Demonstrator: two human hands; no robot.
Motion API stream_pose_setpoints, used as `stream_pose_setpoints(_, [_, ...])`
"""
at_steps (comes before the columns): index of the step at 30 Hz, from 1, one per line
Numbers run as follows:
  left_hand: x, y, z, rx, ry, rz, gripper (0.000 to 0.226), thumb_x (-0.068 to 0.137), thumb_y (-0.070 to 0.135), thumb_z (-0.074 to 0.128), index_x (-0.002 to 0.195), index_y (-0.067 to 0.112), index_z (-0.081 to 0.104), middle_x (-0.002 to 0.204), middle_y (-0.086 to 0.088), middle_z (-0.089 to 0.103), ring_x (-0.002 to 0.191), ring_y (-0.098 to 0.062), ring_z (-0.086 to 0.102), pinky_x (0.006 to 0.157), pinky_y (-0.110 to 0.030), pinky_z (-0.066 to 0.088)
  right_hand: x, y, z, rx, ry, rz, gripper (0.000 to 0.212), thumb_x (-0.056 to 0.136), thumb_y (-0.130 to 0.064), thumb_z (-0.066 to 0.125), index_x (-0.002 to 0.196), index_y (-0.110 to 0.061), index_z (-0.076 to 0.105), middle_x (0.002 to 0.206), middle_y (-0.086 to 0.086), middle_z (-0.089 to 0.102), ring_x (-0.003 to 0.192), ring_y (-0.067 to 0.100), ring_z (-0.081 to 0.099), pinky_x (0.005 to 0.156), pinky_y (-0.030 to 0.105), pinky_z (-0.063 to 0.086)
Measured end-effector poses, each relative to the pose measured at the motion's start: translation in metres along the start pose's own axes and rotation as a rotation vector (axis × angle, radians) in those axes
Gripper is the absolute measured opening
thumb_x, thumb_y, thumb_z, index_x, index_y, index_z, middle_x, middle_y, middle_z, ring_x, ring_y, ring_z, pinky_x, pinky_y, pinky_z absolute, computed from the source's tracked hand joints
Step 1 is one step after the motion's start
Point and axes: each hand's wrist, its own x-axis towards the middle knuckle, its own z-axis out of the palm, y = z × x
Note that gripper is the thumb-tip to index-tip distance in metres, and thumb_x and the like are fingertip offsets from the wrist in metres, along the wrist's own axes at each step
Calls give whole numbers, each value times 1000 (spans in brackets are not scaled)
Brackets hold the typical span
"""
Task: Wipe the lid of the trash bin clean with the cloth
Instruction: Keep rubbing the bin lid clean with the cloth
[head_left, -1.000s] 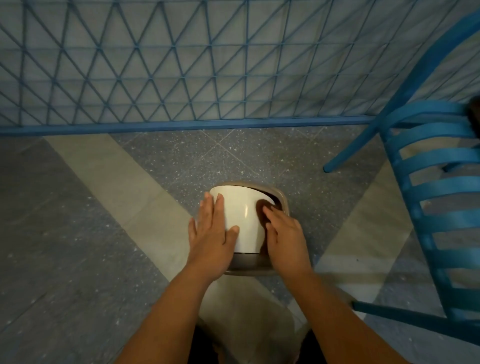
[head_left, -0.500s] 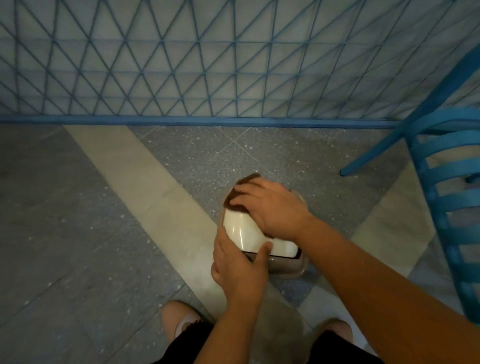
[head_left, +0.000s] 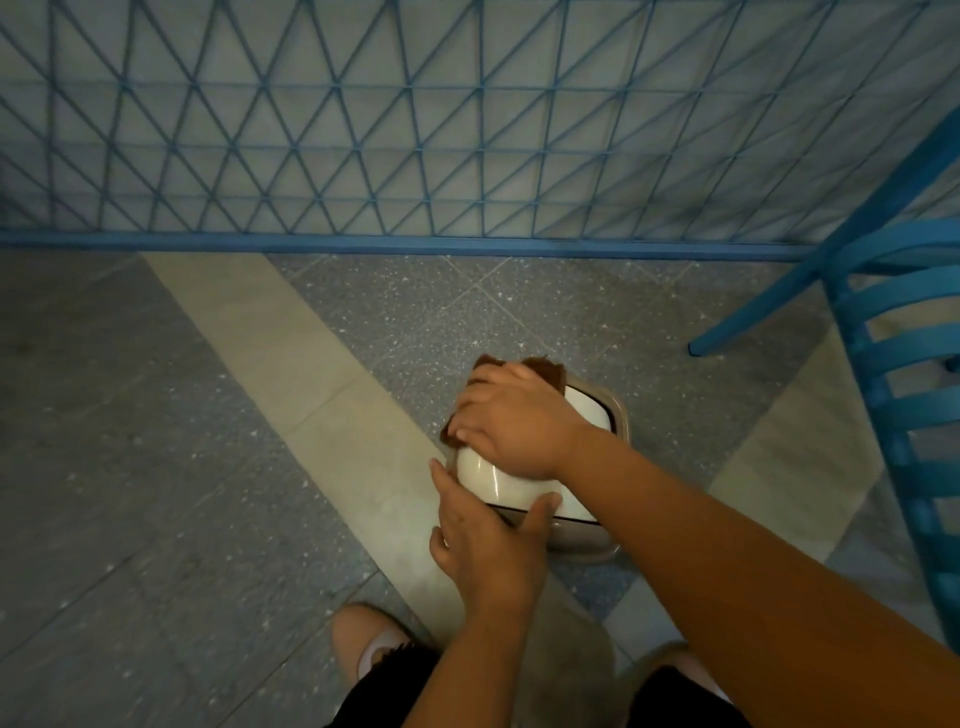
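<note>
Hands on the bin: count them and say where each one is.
2. The right hand presses the cloth on the lid; the left hand touches the bin's near edge.

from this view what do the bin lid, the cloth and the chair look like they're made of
Bin lid: probably glossy white plastic; it carries a bright streak of reflected light.
Cloth: soft brown fabric, matte, with ragged crumpled edges poking out from under the right hand.
Chair: blue-painted slats and legs with a slight sheen; wood or metal, hard to say which.
</note>
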Motion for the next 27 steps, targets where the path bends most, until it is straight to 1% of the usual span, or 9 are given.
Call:
stream_pose_setpoints(3, [0,-2,1,46,5,41,111,66,64,70,149,27,6,154,4,27,139,-17,26,113,-43,14,1,9,7,165,151,236,34,98,-37,36,121,-33,61,133,-10,53,129,15,34,105,34,19])
stream_pose_setpoints(7, [3,-5,3,94,13,65,105,68,67,65,148,28,10,152,2,28,137,-19,28,113,-44,20,-28,19,21,358,322,569,39,99,-38,34,137,-37,44,144,-8,44,134,17,33,111,39,21])
stream_pose_setpoints(9, [7,-5,2,99,-17,72,105,68,65,67,148,28,10,151,2,29,136,-19,29,112,-44,21,-44,18,28,448,355,669,40,100,-35,34,139,-37,41,148,-9,40,138,17,28,115,41,20])
stream_pose_setpoints(12, [15,-4,-3,104,-113,90,106,68,62,70,147,28,9,149,2,30,135,-20,31,113,-46,23,-66,22,30,600,453,731,38,100,-20,40,135,-30,49,144,-6,46,134,18,32,112,30,23])
stream_pose_setpoints(14, [26,-2,-10,142,-174,150,104,68,60,71,146,27,12,147,0,33,132,-22,34,110,-49,28,-78,32,26,627,448,787,39,98,-13,43,133,-27,52,139,-2,52,127,19,40,104,27,29])
stream_pose_setpoints(16, [41,2,-19,186,-203,215,105,68,59,72,147,24,13,149,-1,32,134,-24,34,108,-50,31,-88,45,23,577,369,835,39,98,-12,44,135,-24,51,135,3,56,123,22,46,103,31,35])
stream_pose_setpoints(21, [60,5,-38,161,-70,368,101,70,43,78,149,27,16,157,3,16,140,-23,25,111,-45,30,-110,46,38,468,166,851,45,97,-13,44,142,-17,41,125,13,61,111,27,53,100,39,42])
stream_pose_setpoints(24, [63,-1,-42,181,-175,341,95,72,62,66,148,27,19,154,2,25,139,-22,28,114,-45,25,-114,33,52,525,221,896,51,97,-14,45,146,-17,32,139,12,51,124,29,46,107,39,35])
stream_pose_setpoints(27, [66,-8,-40,351,-194,308,98,75,73,50,150,25,8,158,3,12,144,-18,11,117,-48,7,-107,24,60,576,279,945,52,98,-14,44,148,-17,28,145,10,44,132,28,39,111,42,32])
